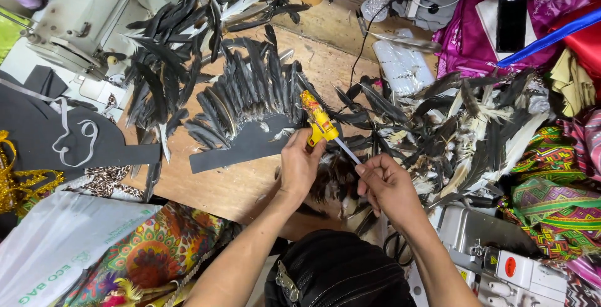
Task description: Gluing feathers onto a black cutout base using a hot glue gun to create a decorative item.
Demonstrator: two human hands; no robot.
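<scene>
A wooden table [244,188] carries heaps of dark feathers [457,131] and a black foam shape [250,145] with a fan of feathers [250,91] fixed along its curved edge. A sewing machine [81,12] stands at the upper left. The left hand [300,164] has its fingers clamped on a yellow glue gun [318,119], whose long axis runs diagonally, nozzle toward the upper left over the foam. The right hand [387,185] pinches the pale glue stick [347,150] jutting from the gun's rear, toward the lower right.
</scene>
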